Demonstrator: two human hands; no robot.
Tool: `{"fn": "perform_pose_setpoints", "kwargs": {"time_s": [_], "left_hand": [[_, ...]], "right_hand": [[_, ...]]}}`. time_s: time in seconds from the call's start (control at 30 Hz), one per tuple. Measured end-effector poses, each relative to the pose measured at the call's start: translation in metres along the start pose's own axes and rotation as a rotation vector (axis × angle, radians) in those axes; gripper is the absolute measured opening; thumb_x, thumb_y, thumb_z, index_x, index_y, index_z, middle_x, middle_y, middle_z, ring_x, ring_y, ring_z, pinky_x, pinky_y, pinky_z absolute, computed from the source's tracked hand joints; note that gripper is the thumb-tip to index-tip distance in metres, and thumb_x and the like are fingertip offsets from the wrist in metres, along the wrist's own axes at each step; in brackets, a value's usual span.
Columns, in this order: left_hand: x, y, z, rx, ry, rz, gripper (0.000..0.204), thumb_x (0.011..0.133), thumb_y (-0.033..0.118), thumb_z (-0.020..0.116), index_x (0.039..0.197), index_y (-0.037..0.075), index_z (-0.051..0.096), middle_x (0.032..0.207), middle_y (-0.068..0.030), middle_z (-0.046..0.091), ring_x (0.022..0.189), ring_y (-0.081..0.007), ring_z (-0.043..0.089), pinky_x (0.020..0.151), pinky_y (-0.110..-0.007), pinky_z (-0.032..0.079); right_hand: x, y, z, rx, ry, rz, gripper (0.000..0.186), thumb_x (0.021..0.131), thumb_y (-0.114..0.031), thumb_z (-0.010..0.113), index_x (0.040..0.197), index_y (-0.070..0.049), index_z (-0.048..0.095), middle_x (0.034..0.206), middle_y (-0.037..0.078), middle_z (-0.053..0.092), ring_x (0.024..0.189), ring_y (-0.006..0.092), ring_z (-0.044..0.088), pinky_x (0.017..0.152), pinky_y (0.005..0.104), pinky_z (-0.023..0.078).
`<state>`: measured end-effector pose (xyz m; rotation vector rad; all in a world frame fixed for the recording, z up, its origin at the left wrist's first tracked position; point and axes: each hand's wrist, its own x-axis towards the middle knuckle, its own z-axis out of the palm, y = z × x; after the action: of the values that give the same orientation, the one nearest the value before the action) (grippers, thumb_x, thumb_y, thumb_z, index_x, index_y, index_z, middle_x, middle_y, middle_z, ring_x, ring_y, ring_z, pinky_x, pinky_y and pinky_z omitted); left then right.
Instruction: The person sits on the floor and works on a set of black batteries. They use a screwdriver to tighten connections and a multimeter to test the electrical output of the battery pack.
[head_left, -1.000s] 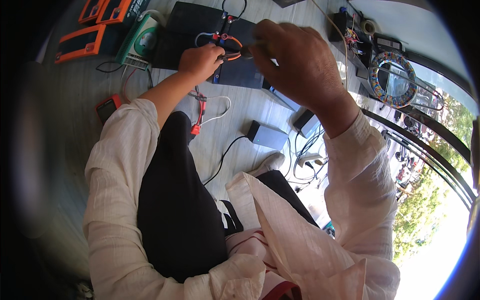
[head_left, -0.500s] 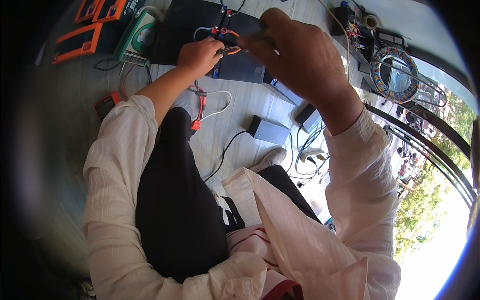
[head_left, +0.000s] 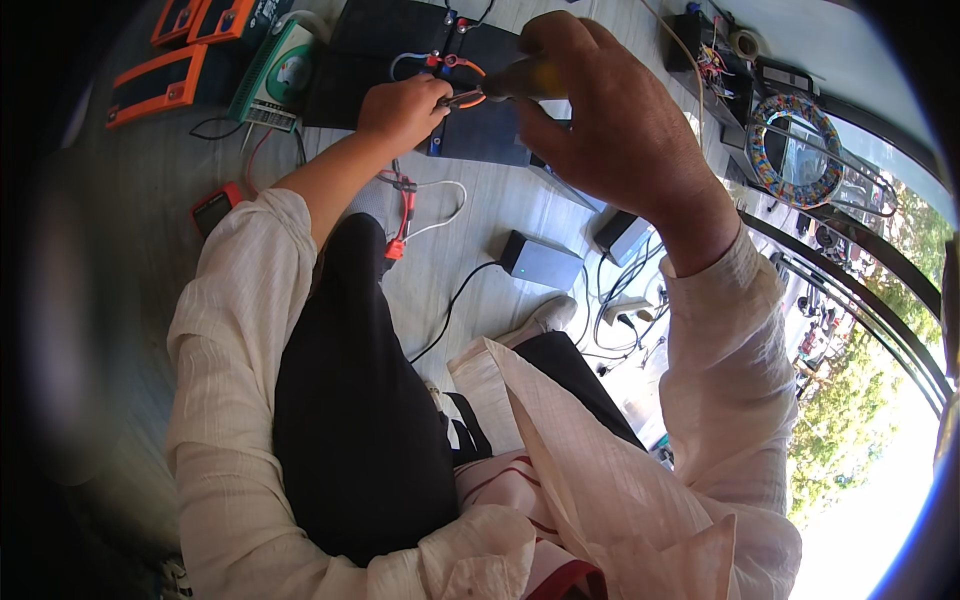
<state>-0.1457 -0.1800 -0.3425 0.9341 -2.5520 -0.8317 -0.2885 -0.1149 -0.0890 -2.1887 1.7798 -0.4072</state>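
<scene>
Your right hand (head_left: 610, 130) covers most of the tool (head_left: 525, 80) it holds, so you see only a yellowish stretch of handle between thumb and fingers and a thin metal tip poking out to the left; what kind of tool it is stays hard to tell. Its long axis runs nearly level across the view, tip pointing left toward your left hand (head_left: 400, 108), and the right fingers are wrapped tight around the handle. Your left hand is closed in a loose fist at the near edge of the black panel (head_left: 400, 40), its fingers curled under so you cannot tell what they pinch; the tool tip meets them right by the red and blue wires (head_left: 445, 65) on that panel. The panel's far side is cut off by the top of the view. A red-and-white cable (head_left: 405, 205) runs from under your left wrist down across the floor (head_left: 480, 215), its upper end hidden by the hand. Near it sit a grey box (head_left: 540, 260) and, to the left, an orange meter (head_left: 155, 85) and a green one (head_left: 275, 85). The left rim is dark and blurred.
</scene>
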Motion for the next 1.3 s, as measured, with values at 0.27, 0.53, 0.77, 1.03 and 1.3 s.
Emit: {"fn": "perform_pose_setpoints", "kwargs": {"time_s": [0.27,0.53,0.77,1.03,1.3], "left_hand": [[0.003,-0.001,0.003,-0.007,-0.002,0.017,0.015,0.082,0.022,0.068,0.094,0.015,0.066,0.089,-0.0022,0.065,0.077,-0.0249,0.065,0.064,-0.037,0.052],[0.002,0.003,-0.001,-0.006,-0.019,0.012,0.016,0.081,0.022,0.069,0.094,0.014,0.066,0.088,-0.0025,0.065,0.078,-0.0247,0.066,0.064,-0.037,0.052],[0.002,0.015,-0.004,-0.091,-0.072,-0.033,0.020,0.082,0.025,0.070,0.096,0.011,0.066,0.088,-0.0045,0.067,0.080,-0.0245,0.067,0.065,-0.036,0.052],[0.006,0.018,0.026,-0.574,-0.162,-0.307,0.025,0.083,0.013,0.071,0.102,0.003,0.060,0.083,-0.0082,0.067,0.074,-0.0164,0.065,0.066,-0.029,0.050],[-0.001,0.024,0.021,-0.660,-0.170,-0.238,0.039,0.084,0.007,0.067,0.120,0.003,0.054,0.085,-0.0070,0.066,0.076,-0.0122,0.063,0.068,-0.027,0.049]], "right_hand": [[-0.002,0.011,0.007,0.034,0.043,-0.079,0.024,0.082,-0.015,0.066,0.099,-0.003,0.054,0.082,0.015,0.062,0.071,0.0371,0.062,0.065,0.0442,0.050],[-0.001,0.011,0.004,-0.021,-0.008,-0.066,0.023,0.081,-0.010,0.065,0.099,-0.002,0.052,0.087,0.017,0.061,0.073,0.0375,0.062,0.064,0.0444,0.050],[-0.007,0.008,-0.019,0.095,-0.168,0.395,0.042,0.081,-0.026,0.073,0.108,-0.005,0.047,0.096,0.022,0.063,0.082,0.0386,0.066,0.068,0.0439,0.051],[-0.051,0.040,-0.023,0.096,0.182,0.304,0.022,0.086,-0.015,0.071,0.104,-0.005,0.063,0.087,0.007,0.069,0.080,0.0109,0.066,0.068,0.0241,0.053],[-0.099,0.062,-0.030,0.419,0.364,0.668,0.023,0.089,-0.020,0.067,0.100,0.000,0.063,0.075,0.004,0.063,0.063,0.0069,0.057,0.057,0.0198,0.045]]}}
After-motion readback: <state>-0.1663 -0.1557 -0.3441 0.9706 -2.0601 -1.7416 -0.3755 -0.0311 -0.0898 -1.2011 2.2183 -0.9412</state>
